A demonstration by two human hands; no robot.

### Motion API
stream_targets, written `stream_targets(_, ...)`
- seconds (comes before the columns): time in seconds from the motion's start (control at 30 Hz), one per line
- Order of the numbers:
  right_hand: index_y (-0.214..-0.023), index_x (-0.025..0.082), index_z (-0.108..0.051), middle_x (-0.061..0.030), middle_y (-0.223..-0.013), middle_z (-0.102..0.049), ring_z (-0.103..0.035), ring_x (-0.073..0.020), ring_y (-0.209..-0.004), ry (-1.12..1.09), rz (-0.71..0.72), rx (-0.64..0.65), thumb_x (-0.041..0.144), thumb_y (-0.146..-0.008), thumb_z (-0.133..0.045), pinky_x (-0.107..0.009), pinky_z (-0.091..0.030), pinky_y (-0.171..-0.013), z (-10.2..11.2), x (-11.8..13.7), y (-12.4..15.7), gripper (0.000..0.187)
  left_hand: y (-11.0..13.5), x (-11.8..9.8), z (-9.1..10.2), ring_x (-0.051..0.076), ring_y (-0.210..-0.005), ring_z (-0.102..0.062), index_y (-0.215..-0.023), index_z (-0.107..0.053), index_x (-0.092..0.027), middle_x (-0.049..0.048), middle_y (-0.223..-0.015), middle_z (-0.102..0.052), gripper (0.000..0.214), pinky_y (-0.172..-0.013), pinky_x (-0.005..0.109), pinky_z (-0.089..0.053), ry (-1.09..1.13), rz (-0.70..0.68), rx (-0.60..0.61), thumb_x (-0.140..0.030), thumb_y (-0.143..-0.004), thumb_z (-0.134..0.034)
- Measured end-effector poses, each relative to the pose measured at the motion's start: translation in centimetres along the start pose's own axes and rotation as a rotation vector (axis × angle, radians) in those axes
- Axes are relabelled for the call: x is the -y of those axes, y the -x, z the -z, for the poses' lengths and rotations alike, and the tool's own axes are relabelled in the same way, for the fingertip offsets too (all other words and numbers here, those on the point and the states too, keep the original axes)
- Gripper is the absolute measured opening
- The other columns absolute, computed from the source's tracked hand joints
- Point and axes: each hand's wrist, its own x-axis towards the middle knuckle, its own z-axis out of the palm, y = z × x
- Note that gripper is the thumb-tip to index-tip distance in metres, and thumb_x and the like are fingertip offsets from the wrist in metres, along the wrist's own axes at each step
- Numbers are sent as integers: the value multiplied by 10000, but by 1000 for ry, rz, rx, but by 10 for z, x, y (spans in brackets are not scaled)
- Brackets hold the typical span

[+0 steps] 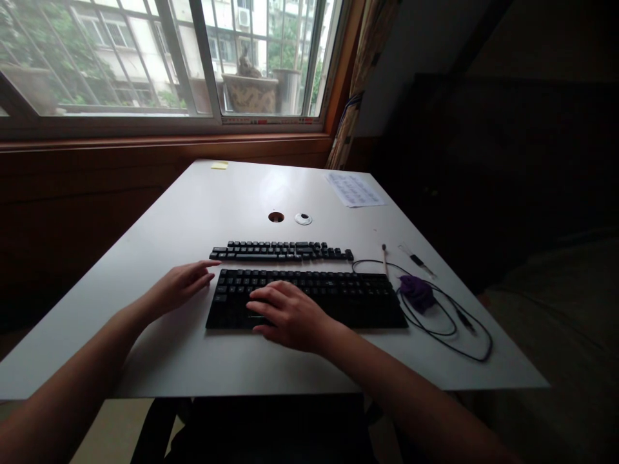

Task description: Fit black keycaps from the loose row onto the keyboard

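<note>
A black keyboard point(358, 299) lies on the white table, with rows of keys along its far side and a flat, dark near part where I make out few keys. Behind it, loose black keycaps point(264, 250) are set out in rows. My right hand point(290, 316) rests over the left-middle of the keyboard, fingers apart; anything under the fingertips is hidden. Left of the keyboard, my left hand point(184, 287) lies on the table with its index finger stretched toward the left end of the keycap rows. Nothing shows in it.
To the right, a black cable point(488, 348) loops around a purple cloth point(416, 293), near a thin brush-like stick point(385, 261) and a small black-and-clear tool point(416, 260). Farther back are a table hole point(276, 218), its white ring cover point(304, 220), printed papers point(356, 190) and yellow notes point(220, 165).
</note>
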Motion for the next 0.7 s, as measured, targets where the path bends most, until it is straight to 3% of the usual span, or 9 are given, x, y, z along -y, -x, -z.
stream_targets(0.1, -1411, 199, -575, -114, -1474, -584, -489, -273, -1330, 15, 76, 96, 520, -1004, -585, -455, -409, -1173, -20, 12, -20, 519, -5, 5, -7, 204, -833, -734, -1326, -669, -220, 58, -991, -789, 441, -765, 284, -558, 21, 14, -27, -500, -1031, -497)
stream_targets(0.23, -1486, 235, -498, -94, -1589, -483, -383, -298, -1455, 94, 66, 142, 509, -1030, -535, -526, -272, -1261, -39, 20, -26, 534, -1, 6, -14, 250, -1073, -737, -1281, -707, -221, 100, -1232, -766, 435, -929, 317, -557, 42, 9, -56, -509, -1031, -497)
stream_targets(0.43, -1502, 223, -472, -95, -1601, -474, -316, -296, -1520, 138, 54, 114, 295, -1059, -480, -586, -215, -1279, -43, 23, -22, 449, 3, 2, -16, 217, -963, -749, -1264, -711, -230, 78, -1152, -786, 390, -864, 295, -568, 32, -1, -88, -471, -1041, -501)
stream_targets(0.7, -1528, 241, -439, -87, -1632, -438, -290, -270, -1544, 132, 33, 122, 276, -1074, -423, -598, -180, -1291, -43, 26, -21, 456, -2, -5, -5, 129, -668, -582, -1168, -719, -203, 26, -897, -655, 302, -643, 250, -466, -29, -16, -244, -407, -1047, -531)
